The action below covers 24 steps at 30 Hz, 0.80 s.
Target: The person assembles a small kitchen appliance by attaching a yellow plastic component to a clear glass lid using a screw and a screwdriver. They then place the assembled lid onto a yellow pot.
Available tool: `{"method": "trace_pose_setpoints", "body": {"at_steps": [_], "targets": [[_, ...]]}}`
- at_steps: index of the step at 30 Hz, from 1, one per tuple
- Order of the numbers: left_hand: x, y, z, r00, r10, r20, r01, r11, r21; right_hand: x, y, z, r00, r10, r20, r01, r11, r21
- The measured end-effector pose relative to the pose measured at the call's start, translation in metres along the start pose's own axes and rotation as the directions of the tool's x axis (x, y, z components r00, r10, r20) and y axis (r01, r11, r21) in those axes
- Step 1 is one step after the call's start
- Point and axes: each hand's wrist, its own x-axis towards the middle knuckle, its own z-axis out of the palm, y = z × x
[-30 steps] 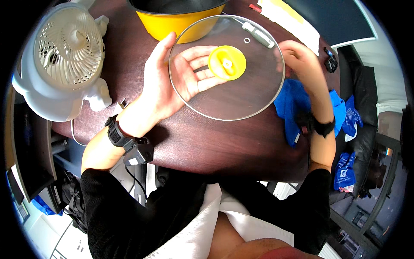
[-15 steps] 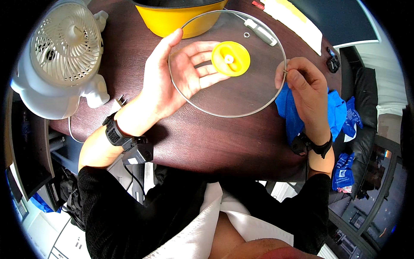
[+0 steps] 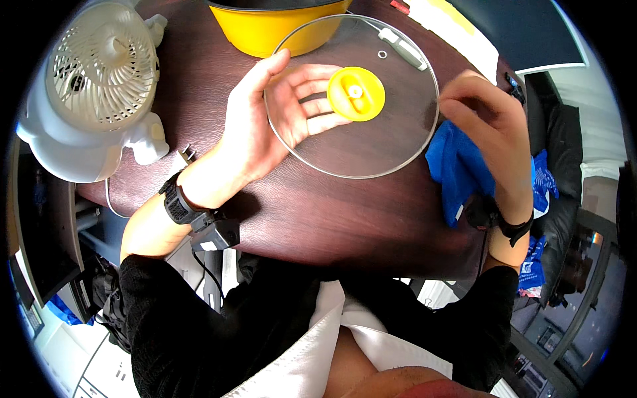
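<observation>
A round clear glass lid (image 3: 398, 142) with a thin metal rim is held up over the table. At its middle sits a yellow knob (image 3: 371, 83), a disc with a raised grip and a pale centre. My left hand (image 3: 275, 109) holds the lid from its left side. Its thumb lies at the rim and its fingers show through the glass, reaching to the knob. Just beyond the lid's right edge is my right hand (image 3: 491, 123), fingers curled and smeared by motion. Whether its fingertips still touch the rim is unclear. A blue cloth (image 3: 458, 166) lies beneath it.
A yellow pot (image 3: 279, 30) with a dark inside stands at the far edge. A screwdriver (image 3: 405, 52) and a small ring (image 3: 382, 54) lie behind the lid. The white fan (image 3: 99, 86) stands at left, beside a plug (image 3: 184, 157). White sheets (image 3: 458, 33) lie far right.
My right hand has come off its pinch on the lid's rim and moved right. The lid has shifted very slightly in my left hand.
</observation>
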Motion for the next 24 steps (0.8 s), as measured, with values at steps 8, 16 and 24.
{"method": "trace_pose_setpoints", "body": {"at_steps": [8, 16, 24], "targets": [[0.001, 0.001, -0.006, 0.999, 0.036, 0.035, -0.039, 0.996, 0.078, 0.045, -0.017, 0.046, 0.988, 0.123, 0.094, -0.116, 0.99, -0.081], [0.001, -0.004, -0.007, 0.99, 0.138, 0.041, -0.141, 0.988, 0.059, 0.05, -0.006, 0.06, 0.997, 0.004, 0.08, 0.005, 0.994, -0.109], [0.0, -0.003, -0.01, 0.991, 0.128, 0.027, -0.13, 0.984, 0.124, 0.053, -0.004, 0.06, 0.984, -0.152, 0.091, 0.167, 0.968, -0.186]]}}
